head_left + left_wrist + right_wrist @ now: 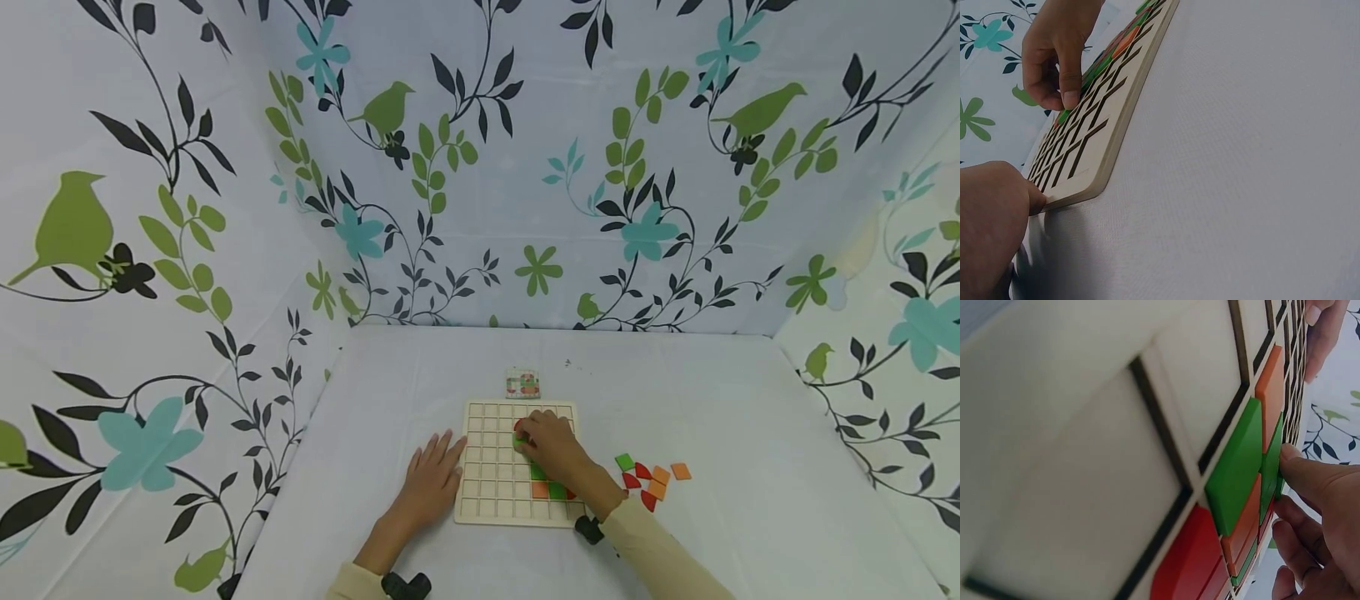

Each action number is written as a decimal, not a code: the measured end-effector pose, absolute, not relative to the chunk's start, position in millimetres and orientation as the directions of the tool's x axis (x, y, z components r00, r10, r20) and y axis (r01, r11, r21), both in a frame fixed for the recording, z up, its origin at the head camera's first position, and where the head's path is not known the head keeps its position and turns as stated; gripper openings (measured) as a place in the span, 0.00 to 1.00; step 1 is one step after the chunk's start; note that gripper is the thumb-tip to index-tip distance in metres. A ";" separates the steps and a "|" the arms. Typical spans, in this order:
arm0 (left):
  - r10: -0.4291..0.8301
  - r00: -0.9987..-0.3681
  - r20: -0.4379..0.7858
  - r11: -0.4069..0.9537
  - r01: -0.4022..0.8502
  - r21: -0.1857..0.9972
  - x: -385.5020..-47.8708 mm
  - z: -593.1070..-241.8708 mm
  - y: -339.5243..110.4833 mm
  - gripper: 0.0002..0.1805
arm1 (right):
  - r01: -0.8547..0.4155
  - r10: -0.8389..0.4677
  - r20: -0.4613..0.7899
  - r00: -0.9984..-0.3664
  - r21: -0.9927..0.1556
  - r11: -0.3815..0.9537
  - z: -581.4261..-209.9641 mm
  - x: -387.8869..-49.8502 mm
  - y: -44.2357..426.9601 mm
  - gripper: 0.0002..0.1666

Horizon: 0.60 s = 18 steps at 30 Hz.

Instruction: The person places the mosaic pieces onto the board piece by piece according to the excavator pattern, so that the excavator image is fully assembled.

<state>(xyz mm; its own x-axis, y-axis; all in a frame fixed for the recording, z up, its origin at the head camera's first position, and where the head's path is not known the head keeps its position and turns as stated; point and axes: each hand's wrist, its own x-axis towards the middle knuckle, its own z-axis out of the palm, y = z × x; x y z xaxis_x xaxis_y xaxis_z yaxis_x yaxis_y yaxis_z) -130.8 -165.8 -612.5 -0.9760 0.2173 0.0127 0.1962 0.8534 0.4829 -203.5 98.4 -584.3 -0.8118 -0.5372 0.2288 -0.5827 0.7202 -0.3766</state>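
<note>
While pinching a green tile (1064, 116) between thumb and curled fingers, held the right hand (555, 448) low over the grid board (476, 467), a little beyond its middle. Judged such a fingertip grip to suit so small a tile, allowing fine control at its edges. Could not tell from any view whether seated in a cell or poised just over it. Rested the left hand (429, 479) at the board's left side, fingers straight and spread, touching the edge but grasping nothing, probably to stop any sliding. Near the right wrist, saw further tiles lying in the cells, among them an orange tile (1269, 394), a second green tile (1235, 470) and a red tile (1188, 561), set side by side, seemingly to follow the grid lines. Just past the far edge, had a small printed card (522, 384), likely placed there for easy viewing. To the right, saw loose orange tiles (659, 475), loose red tiles (648, 501) and a loose green tile (624, 462) scattered on the white-covered worktop (750, 417), presumably for easy reach. Farther out, saw patterned cloth (457, 242) hanging behind.
</note>
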 end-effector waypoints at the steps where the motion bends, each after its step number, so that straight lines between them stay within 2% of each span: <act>1: 0.218 -0.976 0.013 0.852 0.196 0.485 -131.0 -612.3 -166.0 0.29 | -0.583 -0.536 0.232 -0.812 -0.374 0.721 -584.3 -203.5 98.2 0.10; 10: 0.225 -0.973 0.054 0.832 0.220 0.509 -131.3 -617.1 -167.3 0.28 | -0.544 -0.517 0.183 -0.836 -0.394 0.741 -582.1 -202.0 97.4 0.08; 18: 0.215 -0.977 0.010 0.847 0.191 0.496 -130.7 -615.0 -167.0 0.29 | -0.563 -0.513 0.235 -0.825 -0.417 0.714 -582.6 -201.7 95.7 0.08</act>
<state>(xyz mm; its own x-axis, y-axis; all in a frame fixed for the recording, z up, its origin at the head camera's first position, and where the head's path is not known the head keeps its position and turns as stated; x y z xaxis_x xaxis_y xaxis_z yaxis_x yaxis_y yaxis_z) -130.7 -167.0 -615.0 -0.9765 0.2152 0.0096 0.1915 0.8468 0.4963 -201.7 95.7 -582.6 -0.8254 -0.5133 0.2351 -0.5627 0.7139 -0.4168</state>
